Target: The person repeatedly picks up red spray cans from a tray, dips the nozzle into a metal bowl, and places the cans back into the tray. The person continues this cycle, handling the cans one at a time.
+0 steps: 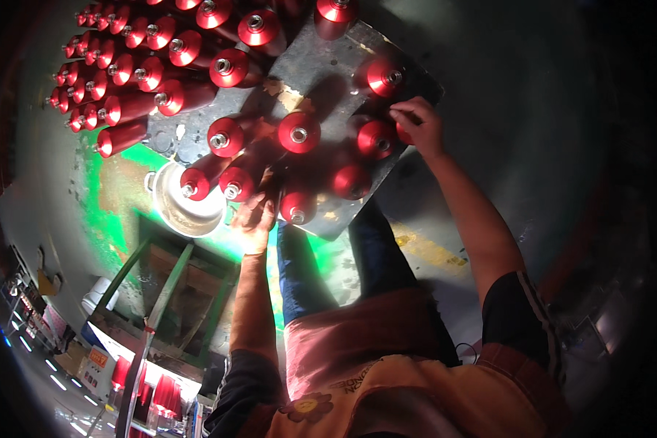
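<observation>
Several red glossy bottles with clear glass necks stand on a worn grey tabletop [328,80]. At the table's right edge my right hand [425,131] curls round a red bottle [404,134], mostly hidden behind the fingers. Another red bottle [375,139] stands just left of that hand. My left hand [252,223] is at the near left edge, its fingers apart, between a red bottle [236,184] and a second red bottle [298,207]. Whether its fingertips touch either one is hard to tell.
Many more red bottles [186,48] stand in rows at the far left. A brightly lit, pale round pot [190,229] sits below the table's left edge. A green metal frame [171,281] stands nearer to me, left of my left forearm.
</observation>
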The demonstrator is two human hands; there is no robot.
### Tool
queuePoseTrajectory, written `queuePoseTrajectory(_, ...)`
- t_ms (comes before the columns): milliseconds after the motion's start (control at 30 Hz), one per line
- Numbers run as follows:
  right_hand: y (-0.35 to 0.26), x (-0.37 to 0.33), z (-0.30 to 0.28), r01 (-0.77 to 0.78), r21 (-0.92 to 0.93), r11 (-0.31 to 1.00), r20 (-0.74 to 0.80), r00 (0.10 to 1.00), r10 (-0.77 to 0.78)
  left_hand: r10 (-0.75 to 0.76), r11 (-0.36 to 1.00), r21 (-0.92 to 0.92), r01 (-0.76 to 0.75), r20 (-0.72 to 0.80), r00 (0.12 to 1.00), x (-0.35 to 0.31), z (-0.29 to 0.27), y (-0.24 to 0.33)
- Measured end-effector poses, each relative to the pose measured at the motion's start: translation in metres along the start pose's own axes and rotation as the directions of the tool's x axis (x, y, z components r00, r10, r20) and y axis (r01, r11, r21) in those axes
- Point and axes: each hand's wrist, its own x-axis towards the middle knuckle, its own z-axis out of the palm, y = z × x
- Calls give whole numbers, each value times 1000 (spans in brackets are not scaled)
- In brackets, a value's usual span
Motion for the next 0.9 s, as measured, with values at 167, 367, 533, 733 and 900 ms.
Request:
queuePoseTrajectory(167, -34, -14, -6, -138, 109, 984, 204, 972, 114, 78, 996, -77, -55, 354, 932, -8, 8, 22)
queuePoseTrajectory(367, -34, -40, 18, -227, -5, 974, 338, 916, 215, 195, 953, 73, -293, 593, 781, 9, 12, 32)
queuePoseTrajectory(533, -34, -85, 17, -288, 110, 951, 12, 958, 288, 60, 975, 105, -196, 725, 687, 8, 3, 40)
queuePoseTrajectory(733, -178, -221, -40, -305, 94, 948, -268, 909, 319, 202, 976, -79, -204, 682, 703, -45, -83, 96)
queuePoseTrajectory(900, -309, -318, -55, -434, -74, 898, -221, 885, 410, 145, 984, -178, -33, 668, 730, -117, -176, 113)
